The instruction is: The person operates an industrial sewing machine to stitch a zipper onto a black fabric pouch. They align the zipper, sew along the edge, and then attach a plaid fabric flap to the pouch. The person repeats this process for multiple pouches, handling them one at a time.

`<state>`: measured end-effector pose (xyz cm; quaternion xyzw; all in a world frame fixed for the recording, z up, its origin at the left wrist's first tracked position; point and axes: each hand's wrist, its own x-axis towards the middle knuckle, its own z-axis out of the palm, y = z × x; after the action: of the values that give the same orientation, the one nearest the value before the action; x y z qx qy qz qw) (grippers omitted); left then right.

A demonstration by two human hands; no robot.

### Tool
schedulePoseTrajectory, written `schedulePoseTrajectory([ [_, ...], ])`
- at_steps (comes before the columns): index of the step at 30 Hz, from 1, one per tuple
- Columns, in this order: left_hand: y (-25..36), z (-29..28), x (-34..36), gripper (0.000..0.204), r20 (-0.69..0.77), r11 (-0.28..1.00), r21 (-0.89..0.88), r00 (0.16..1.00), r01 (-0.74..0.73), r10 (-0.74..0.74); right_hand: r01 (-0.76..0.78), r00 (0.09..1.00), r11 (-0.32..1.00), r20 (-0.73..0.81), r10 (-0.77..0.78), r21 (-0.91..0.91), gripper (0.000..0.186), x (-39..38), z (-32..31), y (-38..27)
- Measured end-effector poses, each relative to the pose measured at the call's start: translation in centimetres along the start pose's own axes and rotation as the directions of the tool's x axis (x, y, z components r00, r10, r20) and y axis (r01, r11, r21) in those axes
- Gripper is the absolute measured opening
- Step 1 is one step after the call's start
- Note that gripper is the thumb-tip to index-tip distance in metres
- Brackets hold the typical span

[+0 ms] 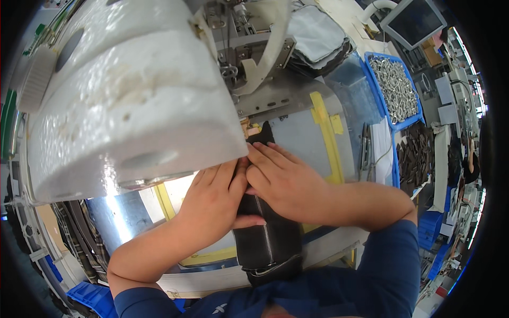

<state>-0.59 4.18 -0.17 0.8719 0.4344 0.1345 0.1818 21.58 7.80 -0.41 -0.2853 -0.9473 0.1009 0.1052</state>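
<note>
A long black fabric piece with a metal zipper (pixel 269 241) runs from my body up toward the sewing machine's needle area. My left hand (pixel 212 196) presses on its left side, fingers close together and thumb stretched across by the zipper. On its right side, my right hand (pixel 283 183) grips the cloth with bent fingers, touching the left hand. The far end of the piece (pixel 262 135) lies beside a small brass-coloured part (pixel 250 128) under the machine. A bulky white machine head (pixel 132 116) hides some of the left fingertips.
Right of the machine bed, a blue tray (pixel 392 87) holds many metal pieces, with dark strips (pixel 416 159) below it. Tweezers-like tools (pixel 366 148) lie nearer. Yellow tape (pixel 326 138) marks the bed. Stacked cloth (pixel 318 40) sits behind; a screen (pixel 413 24) stands far right.
</note>
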Motion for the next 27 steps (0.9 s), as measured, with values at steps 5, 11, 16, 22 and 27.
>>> schedulePoseTrajectory([
  [5,-0.1,-0.1,0.0,0.113,0.012,1.000,0.027,1.000,-0.013,0.013,-0.012,0.998,0.997,-0.056,0.016,0.075,0.033,0.0,0.2,0.0],
  [11,0.0,0.2,0.2,0.120,-0.033,0.997,0.068,0.999,-0.026,0.028,-0.062,0.998,0.967,-0.001,0.064,0.249,0.037,-1.2,-5.6,1.2],
  [16,0.5,0.4,0.0,0.123,-0.033,0.991,0.134,0.999,0.006,-0.001,-0.186,0.908,0.976,-0.358,0.215,0.115,0.027,-5.4,-12.6,3.0],
  [22,1.1,0.2,0.1,0.122,-0.005,0.983,0.180,1.000,0.027,-0.027,-0.859,0.451,0.506,-0.352,0.820,0.078,0.025,-14.9,-16.8,11.2],
  [27,1.1,0.5,0.2,0.122,-0.001,0.976,0.219,1.000,-0.011,0.011,-0.969,0.247,0.237,-0.271,0.930,-0.070,0.024,-26.2,-14.0,17.1],
])
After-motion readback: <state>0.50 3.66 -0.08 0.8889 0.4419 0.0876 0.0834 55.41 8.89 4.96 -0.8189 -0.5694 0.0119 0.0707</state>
